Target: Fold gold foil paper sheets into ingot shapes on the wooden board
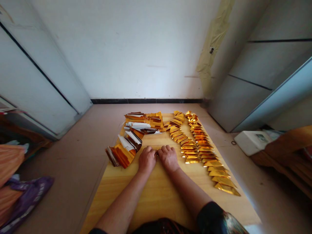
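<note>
here, 2 hands (168, 158) rest near 2 gold-foil rows (182, 140).

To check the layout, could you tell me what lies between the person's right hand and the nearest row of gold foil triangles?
The head view shows bare wooden tabletop there, between the right hand and the foil triangles.

Gold foil triangles (198, 148) in overlapping rows

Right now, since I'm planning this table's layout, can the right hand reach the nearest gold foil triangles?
Probably yes: the right hand sits just beside those gold foil triangles, with nothing visible between them.
</note>
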{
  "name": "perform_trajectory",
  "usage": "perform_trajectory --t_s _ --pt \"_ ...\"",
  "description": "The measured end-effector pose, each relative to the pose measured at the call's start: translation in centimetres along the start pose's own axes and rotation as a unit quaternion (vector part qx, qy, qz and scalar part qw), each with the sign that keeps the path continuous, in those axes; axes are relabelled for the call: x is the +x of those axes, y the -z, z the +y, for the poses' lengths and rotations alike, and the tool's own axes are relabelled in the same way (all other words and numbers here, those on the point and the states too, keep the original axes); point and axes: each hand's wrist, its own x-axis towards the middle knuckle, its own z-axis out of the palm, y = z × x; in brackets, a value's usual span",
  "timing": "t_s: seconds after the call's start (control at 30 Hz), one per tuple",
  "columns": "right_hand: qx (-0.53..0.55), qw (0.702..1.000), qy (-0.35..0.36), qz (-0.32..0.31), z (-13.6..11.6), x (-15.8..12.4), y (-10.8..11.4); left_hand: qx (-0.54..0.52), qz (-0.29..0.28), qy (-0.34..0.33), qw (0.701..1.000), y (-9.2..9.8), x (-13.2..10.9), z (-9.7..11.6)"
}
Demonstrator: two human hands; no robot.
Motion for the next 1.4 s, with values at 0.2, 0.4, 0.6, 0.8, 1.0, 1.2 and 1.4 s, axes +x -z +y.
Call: perform_trajectory --t_s 0.2,0.4,0.6,0.8,1.0,1.2,1.4 --pt "-0.015 1.0 0.004 -0.002 0.5 -0.1 -0.1 -0.008 0.015 0.02 1.0 -0.1 -0.1 0.2" --pt "-0.035 0.999 -0.013 -0.011 1.9 0.0 -0.3 -0.031 0.012 0.028 0.999 -0.2 0.1 0.2" --pt "-0.029 0.999 -0.042 -0.01 2.3 0.2 -0.3 -0.043 0.016 0.042 0.998 -0.1 0.2 0.1" --pt "-0.025 0.998 -0.059 -0.027 1.9 0.3 -0.1 -0.035 0.021 0.048 0.998 -0.3 0.0 0.3" --pt "-0.021 0.998 -0.065 -0.013 1.7 0.5 -0.3 -0.036 0.026 0.06 0.997 -0.5 0.2 0.4" --pt "-0.021 1.0 -0.021 0.004 1.2 1.1 0.1 -0.033 0.027 0.054 0.998 -0.5 0.2 0.2" --pt "-0.019 1.0 0.009 -0.013 0.9 1.3 0.0 -0.018 0.023 0.058 0.998 -0.4 0.1 0.4"
